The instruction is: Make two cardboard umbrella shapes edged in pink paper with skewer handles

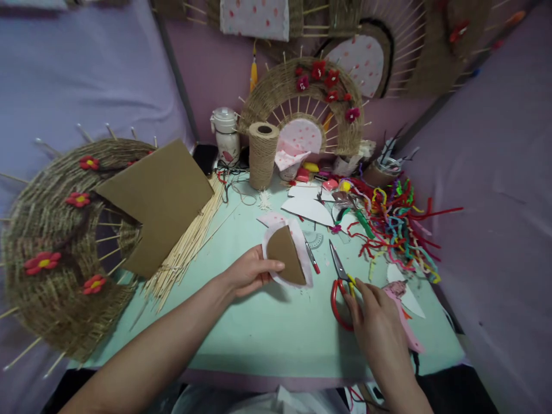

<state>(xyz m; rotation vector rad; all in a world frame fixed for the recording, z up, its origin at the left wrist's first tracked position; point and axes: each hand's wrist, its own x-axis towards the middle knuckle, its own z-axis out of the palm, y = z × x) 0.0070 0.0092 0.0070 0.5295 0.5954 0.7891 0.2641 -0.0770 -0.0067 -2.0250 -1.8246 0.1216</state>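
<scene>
My left hand (254, 270) is closed on a half-round piece of brown cardboard (284, 253), thumb on its face. White cloth with pink spots (306, 253) sticks out around the cardboard's edge. At the right, my right hand (377, 313) has its fingers closed at the handles of a pair of scissors (340, 276). The handles are red with some yellow, and the blades point away from me. A red-ended pen or small tool (313, 260) and a clear protractor (315, 238) lie between the two.
Thin sticks (185, 247) lie at left under a cardboard sheet (172, 201), beside a woven twine fan (47, 230). Behind stand a twine spool (262, 158), a lidded jar (226, 138) and another fan (267, 95). Coloured pipe cleaners (397, 224) and white paper shapes (306, 204) lie at right.
</scene>
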